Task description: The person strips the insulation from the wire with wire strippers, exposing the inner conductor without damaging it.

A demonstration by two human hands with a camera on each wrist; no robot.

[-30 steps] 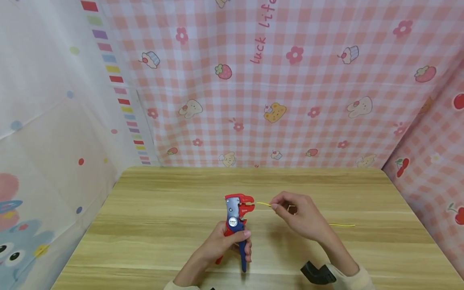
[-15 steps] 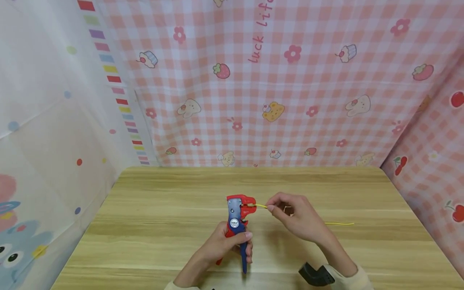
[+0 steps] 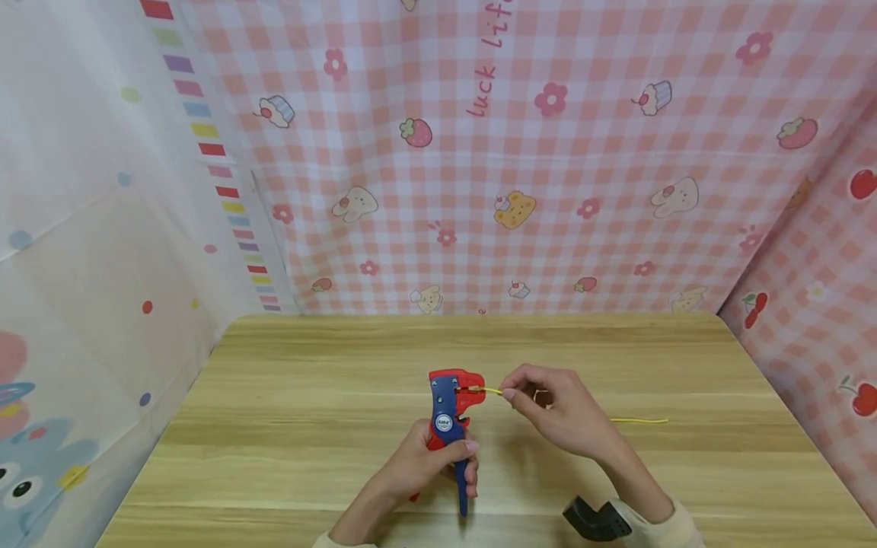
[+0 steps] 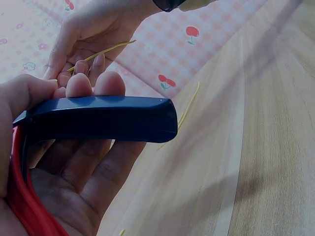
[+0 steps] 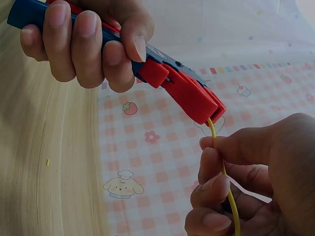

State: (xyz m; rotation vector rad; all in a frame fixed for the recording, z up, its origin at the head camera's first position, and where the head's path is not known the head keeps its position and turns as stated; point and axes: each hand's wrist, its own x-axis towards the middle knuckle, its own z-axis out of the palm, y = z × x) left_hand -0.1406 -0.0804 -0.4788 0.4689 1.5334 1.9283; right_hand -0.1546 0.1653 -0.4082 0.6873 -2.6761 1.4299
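Note:
A red and blue wire stripper (image 3: 444, 399) stands head-up over the table in my left hand (image 3: 423, 461), whose fingers wrap round its handles. In the left wrist view the blue handle (image 4: 108, 118) crosses in front of those fingers. My right hand (image 3: 565, 411) pinches a thin yellow wire (image 5: 212, 129) between thumb and forefinger, close to the stripper's red head (image 5: 189, 96). One end of this wire lies between the red jaws, so its tip is hidden. Its other end runs through the palm and sticks out freely in the left wrist view.
Another yellow wire (image 3: 640, 420) lies on the wooden table (image 3: 308, 426) to the right. A tiny yellow piece (image 5: 47, 162) rests on the wood in the right wrist view. Behind stands a pink checked cloth (image 3: 384, 167). A black wrist camera mount (image 3: 596, 520) sits on my right wrist.
My right hand has moved slightly left, bringing the wire's end from the mouth of the stripper in between its jaws. The gap between the red jaws has narrowed. My left hand keeps its grip.

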